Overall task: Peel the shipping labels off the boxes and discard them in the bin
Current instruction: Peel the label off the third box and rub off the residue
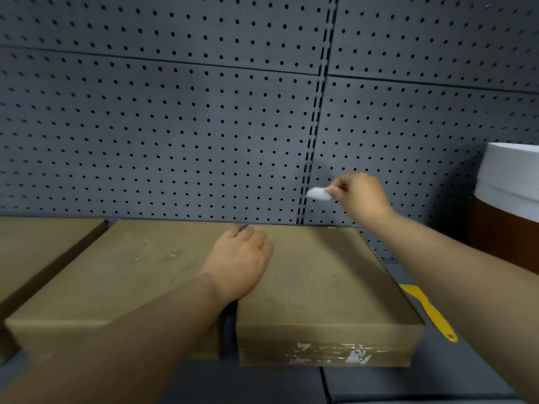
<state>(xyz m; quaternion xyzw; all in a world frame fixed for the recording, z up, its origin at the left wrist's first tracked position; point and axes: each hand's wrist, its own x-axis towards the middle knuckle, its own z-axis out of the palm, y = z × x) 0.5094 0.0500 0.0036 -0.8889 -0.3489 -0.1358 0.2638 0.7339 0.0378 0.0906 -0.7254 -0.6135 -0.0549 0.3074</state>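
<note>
Right hand (360, 196) pinches a peeled label scrap (318, 194) above the box (320, 284), left hand (242, 260) flat and open bracing it; next likely carry to bin, none in view.

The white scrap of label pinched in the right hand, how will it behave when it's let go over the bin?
The white scrap looks crumpled and thin, so it is probably floppy and very light, likely to flutter rather than drop straight. As peeled label, it may be sticky and cling to the fingers of the right hand, so it might need flicking off.
</note>
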